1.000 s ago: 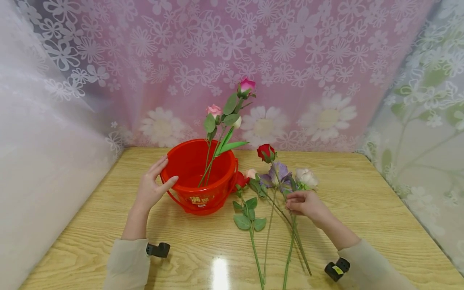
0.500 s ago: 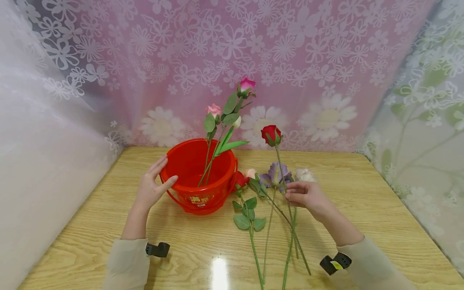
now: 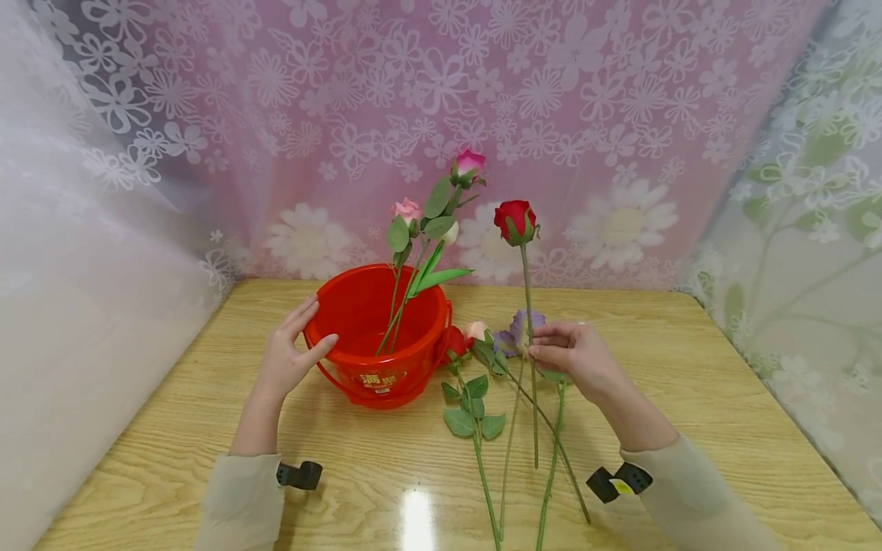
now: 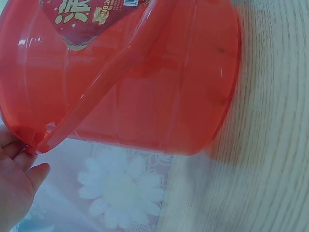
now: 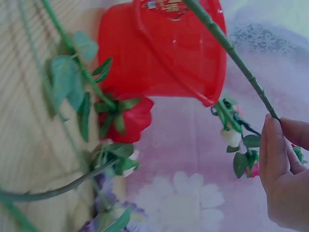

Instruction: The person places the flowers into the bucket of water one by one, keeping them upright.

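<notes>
A flowery pink curtain hangs behind the wooden table. In the head view, the left hand, fingers spread, touches the red bucket. The right hand pinches a red rose by its stem, right of the bucket. In the left wrist view, the thumb sticks out near the bucket's handle. The right wrist view shows the stem slanting past the bucket.

A pink curtain with white flower prints hangs behind the wooden table.
</notes>
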### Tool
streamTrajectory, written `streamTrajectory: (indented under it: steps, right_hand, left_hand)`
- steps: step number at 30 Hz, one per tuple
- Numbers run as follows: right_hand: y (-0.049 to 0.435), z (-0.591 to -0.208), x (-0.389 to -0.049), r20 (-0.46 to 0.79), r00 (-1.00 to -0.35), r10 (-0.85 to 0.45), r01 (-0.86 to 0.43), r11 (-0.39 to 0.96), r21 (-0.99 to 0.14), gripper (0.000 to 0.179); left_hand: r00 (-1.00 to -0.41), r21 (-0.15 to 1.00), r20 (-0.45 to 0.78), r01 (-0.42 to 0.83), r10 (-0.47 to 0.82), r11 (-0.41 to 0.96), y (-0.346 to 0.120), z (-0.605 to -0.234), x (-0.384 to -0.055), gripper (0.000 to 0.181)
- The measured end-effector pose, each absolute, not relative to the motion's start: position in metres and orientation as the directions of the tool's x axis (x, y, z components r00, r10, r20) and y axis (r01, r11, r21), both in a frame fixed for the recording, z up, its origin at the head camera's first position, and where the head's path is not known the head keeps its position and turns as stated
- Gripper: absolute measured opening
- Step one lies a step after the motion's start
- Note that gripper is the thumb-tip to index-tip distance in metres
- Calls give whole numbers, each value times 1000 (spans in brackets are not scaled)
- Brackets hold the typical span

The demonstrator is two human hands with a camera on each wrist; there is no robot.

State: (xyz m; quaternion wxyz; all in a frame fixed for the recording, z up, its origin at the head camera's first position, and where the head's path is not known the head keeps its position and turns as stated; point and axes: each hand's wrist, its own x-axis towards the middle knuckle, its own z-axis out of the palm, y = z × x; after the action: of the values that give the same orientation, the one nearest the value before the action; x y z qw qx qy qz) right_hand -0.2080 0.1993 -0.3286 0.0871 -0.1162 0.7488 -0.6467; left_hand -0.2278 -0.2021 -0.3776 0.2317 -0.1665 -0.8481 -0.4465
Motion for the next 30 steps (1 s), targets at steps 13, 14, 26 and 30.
streamTrajectory:
  steps: [13,14,26,30]
  right_hand:
    - [170,-306,-216,39,-967,-251,-54,52,-997,39]
    - [168,-304,-218,48,-967,-250,-55,24,-998,39]
    - [136,-287,-235,185,-967,-175,-127,-299,-946,14]
    - [127,-283,-240,193,-972,-135,-137,-341,-930,13]
  left_hand:
    - [-843,684,532,481,77,549,-203,-377,-227,61]
    - [-842,683,534,483,77,548,-203,-377,-227,62]
    - [-835,680,544,494,78,542,-203,-379,-229,60]
    - [-837,682,542,493,79,541,-204,-380,-229,59]
